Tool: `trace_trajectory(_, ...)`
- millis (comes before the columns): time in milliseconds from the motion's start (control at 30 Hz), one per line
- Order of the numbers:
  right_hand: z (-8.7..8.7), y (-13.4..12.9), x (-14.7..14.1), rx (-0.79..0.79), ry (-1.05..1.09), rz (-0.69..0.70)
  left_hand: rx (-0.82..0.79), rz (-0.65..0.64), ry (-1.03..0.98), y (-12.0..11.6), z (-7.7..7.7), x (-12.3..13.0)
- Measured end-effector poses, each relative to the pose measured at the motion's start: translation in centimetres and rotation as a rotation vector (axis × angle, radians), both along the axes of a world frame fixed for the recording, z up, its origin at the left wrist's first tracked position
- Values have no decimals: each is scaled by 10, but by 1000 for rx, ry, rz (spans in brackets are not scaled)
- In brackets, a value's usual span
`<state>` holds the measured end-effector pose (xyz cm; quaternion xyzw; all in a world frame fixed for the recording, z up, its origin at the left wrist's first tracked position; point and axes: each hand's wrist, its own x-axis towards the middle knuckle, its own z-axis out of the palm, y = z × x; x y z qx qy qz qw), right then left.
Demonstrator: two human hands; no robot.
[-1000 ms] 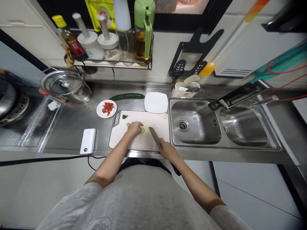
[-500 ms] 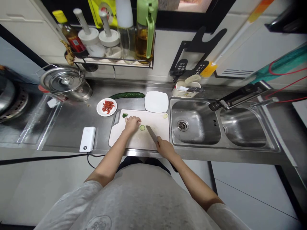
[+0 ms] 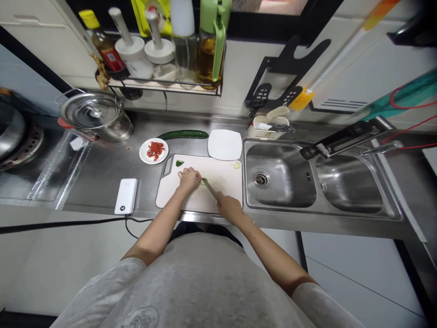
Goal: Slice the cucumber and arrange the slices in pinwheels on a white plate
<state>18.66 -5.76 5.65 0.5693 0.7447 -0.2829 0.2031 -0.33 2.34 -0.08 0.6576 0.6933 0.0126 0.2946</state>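
A thin round cucumber slice (image 3: 204, 181) lies on the white cutting board (image 3: 191, 200). My left hand (image 3: 189, 180) is beside it, fingers bent and closed, the fingertips at the slice's left edge. In my right hand (image 3: 230, 208) is a kitchen knife (image 3: 211, 190), its blade tip over the slice. At the board's upper left is a cut cucumber end (image 3: 179, 162), and another pale slice (image 3: 236, 165) rests at its upper right. Behind the board lies a long dark-green cucumber (image 3: 184, 134).
Left of the board stand a plate (image 3: 143, 157) of chopped red pieces and a white power bank (image 3: 126, 196) with a cable. A white square dish (image 3: 224, 144) sits behind, the double sink (image 3: 280, 173) to the right. A lidded steel pot (image 3: 118, 127) is at the back left.
The knife has moved left, bringing its tip from beside the slice to over it. My left fingers have come closer to the slice's edge. The view has shifted slightly.
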Motion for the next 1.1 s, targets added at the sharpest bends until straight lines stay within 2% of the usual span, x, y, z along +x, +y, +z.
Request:
trace_trajectory(167, -3, -1, -1, 4, -12, 17, -31, -5, 13, 1, 3, 1)
trace_trajectory(500, 2, 0, -11, 9, -85, 49, -21, -19, 15, 2, 2, 2)
trace_trajectory(833, -12, -5, -10, 113, -116, 103, -6, -46, 27, 4, 0, 2)
trace_trajectory(1100, 0, -1, -13, 96, -144, 137, 6, -72, 31, 6, 2, 4)
